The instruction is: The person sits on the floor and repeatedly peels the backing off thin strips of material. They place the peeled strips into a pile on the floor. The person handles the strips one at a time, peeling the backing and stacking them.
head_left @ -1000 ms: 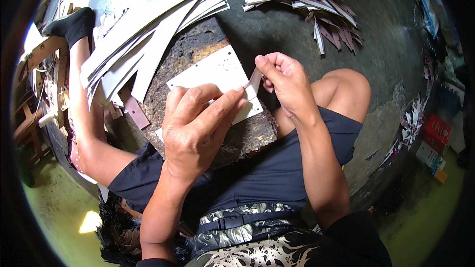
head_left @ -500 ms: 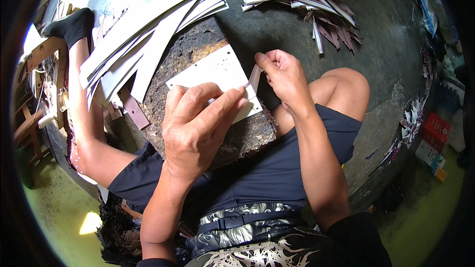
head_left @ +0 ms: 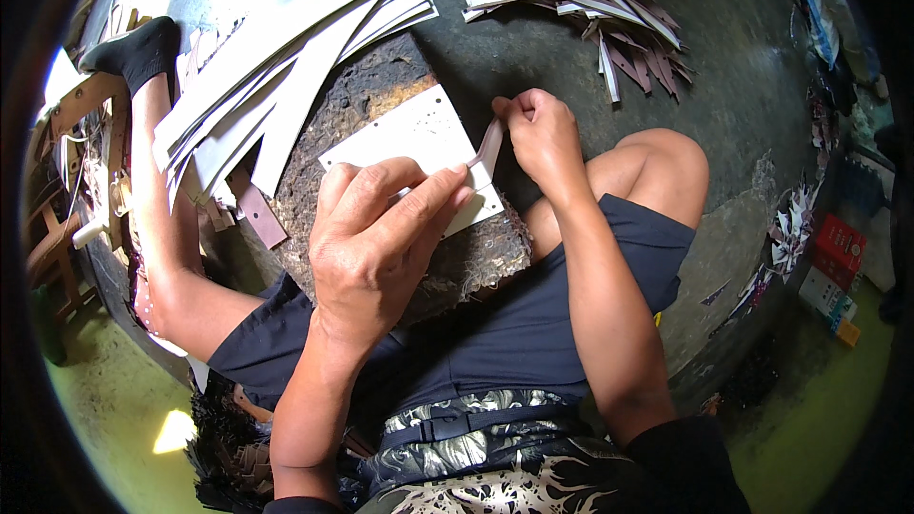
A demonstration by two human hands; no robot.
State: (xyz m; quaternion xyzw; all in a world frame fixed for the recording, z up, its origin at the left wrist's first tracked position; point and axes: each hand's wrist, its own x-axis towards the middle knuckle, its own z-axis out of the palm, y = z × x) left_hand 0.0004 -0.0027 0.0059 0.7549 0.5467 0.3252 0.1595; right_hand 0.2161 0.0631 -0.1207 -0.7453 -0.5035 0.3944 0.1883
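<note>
A white plate with small dark holes (head_left: 424, 128) lies tilted on a rough, dark, worn block (head_left: 376, 76) between my legs. My left hand (head_left: 367, 228) rests over the plate's near side, index finger and thumb brought together at the lower end of a thin brownish strip (head_left: 489, 145). That strip rises from the plate's right edge, bent upward. Its upper end is pinched between the thumb and index finger of my right hand (head_left: 543, 133), which is off the plate, to its right. What lies beneath my left palm is hidden.
Long white strips (head_left: 286, 57) overlap the block's far left side. Beyond, on the dark floor, sits a heap of narrow brown and white strips (head_left: 590, 0). A brown holed piece (head_left: 255, 209) lies left of the block. A red box (head_left: 838, 252) stands far right.
My right hand has shifted slightly up and turned a little, still pinching the strip. My left hand has barely moved, and the plate looks the same.
</note>
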